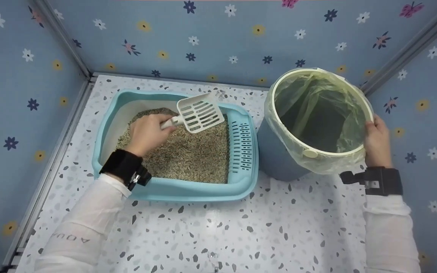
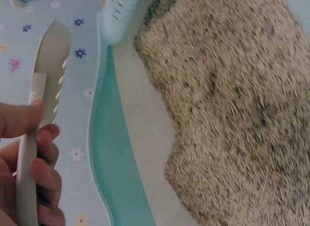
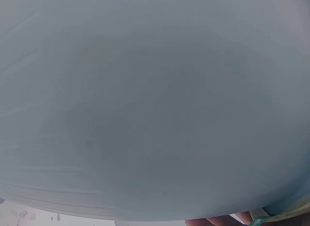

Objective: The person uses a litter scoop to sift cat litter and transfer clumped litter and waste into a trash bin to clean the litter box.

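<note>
My left hand (image 1: 148, 132) grips the handle of a light-coloured slotted litter scoop (image 1: 214, 114), raised over the litter box. The left wrist view shows the scoop (image 2: 52, 51) edge-on, fingers wrapped around its handle. Below it, grainy brown litter (image 1: 199, 159) fills much of the light-blue litter box (image 1: 188, 189). My right hand (image 1: 378, 143) holds the right side of the rim of a blue-grey bin (image 1: 285, 161), thumb on top. A thin yellowish bag (image 1: 328, 163) lines the bin and folds over its rim. Only fingers (image 3: 220, 221) show low in the right wrist view.
The bin stands right beside the box's perforated end (image 1: 240, 146). Flower-patterned blue panels (image 1: 218, 41) enclose the back and both sides. A white speckled surface (image 1: 218, 227) lies under everything. The bin's wall (image 3: 155, 114) fills most of the right wrist view.
</note>
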Action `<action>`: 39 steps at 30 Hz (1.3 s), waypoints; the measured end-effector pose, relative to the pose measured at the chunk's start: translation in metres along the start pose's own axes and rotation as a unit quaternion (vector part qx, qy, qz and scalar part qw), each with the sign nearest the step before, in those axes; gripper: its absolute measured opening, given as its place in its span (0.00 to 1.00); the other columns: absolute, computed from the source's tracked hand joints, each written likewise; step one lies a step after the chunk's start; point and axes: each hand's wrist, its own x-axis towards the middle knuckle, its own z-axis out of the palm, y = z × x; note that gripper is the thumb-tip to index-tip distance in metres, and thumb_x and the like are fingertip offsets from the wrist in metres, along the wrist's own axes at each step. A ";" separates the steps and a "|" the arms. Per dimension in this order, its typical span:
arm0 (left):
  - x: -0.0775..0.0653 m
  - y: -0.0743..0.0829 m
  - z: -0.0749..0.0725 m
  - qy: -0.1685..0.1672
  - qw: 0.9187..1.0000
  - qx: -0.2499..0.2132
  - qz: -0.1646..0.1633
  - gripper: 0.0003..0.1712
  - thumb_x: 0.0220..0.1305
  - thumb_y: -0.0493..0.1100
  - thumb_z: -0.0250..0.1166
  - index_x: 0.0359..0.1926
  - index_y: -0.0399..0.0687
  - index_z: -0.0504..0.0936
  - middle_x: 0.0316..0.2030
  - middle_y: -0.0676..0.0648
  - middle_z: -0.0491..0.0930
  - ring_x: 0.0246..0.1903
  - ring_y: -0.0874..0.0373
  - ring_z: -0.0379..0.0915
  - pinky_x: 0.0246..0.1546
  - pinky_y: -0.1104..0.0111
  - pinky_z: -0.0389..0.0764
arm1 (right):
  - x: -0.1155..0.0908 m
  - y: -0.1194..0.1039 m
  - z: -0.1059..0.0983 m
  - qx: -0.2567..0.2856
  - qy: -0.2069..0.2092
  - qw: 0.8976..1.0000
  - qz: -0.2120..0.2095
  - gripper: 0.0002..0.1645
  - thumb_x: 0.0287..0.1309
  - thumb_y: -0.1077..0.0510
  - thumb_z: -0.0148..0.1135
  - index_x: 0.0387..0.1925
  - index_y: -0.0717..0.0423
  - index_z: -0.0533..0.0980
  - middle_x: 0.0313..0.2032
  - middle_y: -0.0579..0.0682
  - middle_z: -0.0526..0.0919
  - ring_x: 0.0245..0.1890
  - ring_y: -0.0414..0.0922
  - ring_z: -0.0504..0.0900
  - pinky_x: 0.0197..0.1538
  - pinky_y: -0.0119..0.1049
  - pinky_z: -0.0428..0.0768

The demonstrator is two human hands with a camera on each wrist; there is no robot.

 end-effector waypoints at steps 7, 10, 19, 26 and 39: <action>0.005 -0.020 -0.002 -0.135 0.988 0.068 0.002 0.23 0.57 0.56 0.65 0.52 0.53 0.81 0.39 0.45 0.82 0.30 0.51 0.72 0.29 0.61 0.65 | 0.000 -0.001 0.000 0.001 0.003 1.000 0.004 0.30 0.73 0.54 0.32 0.72 0.57 0.48 0.71 0.59 0.53 0.69 0.50 0.58 0.70 0.42 0.56; 0.007 -0.025 -0.001 -0.170 0.983 0.071 0.007 0.22 0.57 0.56 0.66 0.49 0.52 0.82 0.41 0.44 0.82 0.34 0.49 0.73 0.36 0.56 0.67 | -0.001 -0.002 0.000 0.000 0.005 1.000 0.002 0.30 0.73 0.55 0.32 0.72 0.58 0.48 0.71 0.59 0.52 0.69 0.50 0.58 0.70 0.42 0.56; 0.020 -0.038 0.001 -0.268 0.955 0.123 0.040 0.23 0.58 0.51 0.67 0.53 0.49 0.80 0.54 0.41 0.78 0.49 0.40 0.74 0.49 0.46 0.70 | 0.000 -0.002 0.001 -0.012 -0.009 1.000 -0.010 0.30 0.74 0.55 0.29 0.72 0.60 0.45 0.72 0.60 0.49 0.71 0.51 0.53 0.71 0.42 0.52; 0.030 -0.052 0.006 -0.306 0.942 0.121 0.062 0.24 0.57 0.44 0.69 0.55 0.44 0.79 0.51 0.39 0.78 0.47 0.41 0.74 0.51 0.47 0.72 | 0.000 -0.001 0.001 0.001 -0.012 1.000 -0.009 0.30 0.74 0.54 0.30 0.72 0.59 0.45 0.71 0.61 0.50 0.70 0.52 0.56 0.70 0.43 0.55; 0.028 -0.057 0.016 -0.312 0.939 0.147 0.020 0.08 0.61 0.33 0.57 0.24 0.42 0.76 0.21 0.47 0.70 0.21 0.55 0.59 0.25 0.64 0.62 | 0.001 0.001 0.000 -0.020 -0.001 1.000 -0.019 0.30 0.73 0.54 0.30 0.72 0.60 0.48 0.70 0.63 0.55 0.67 0.52 0.62 0.69 0.45 0.60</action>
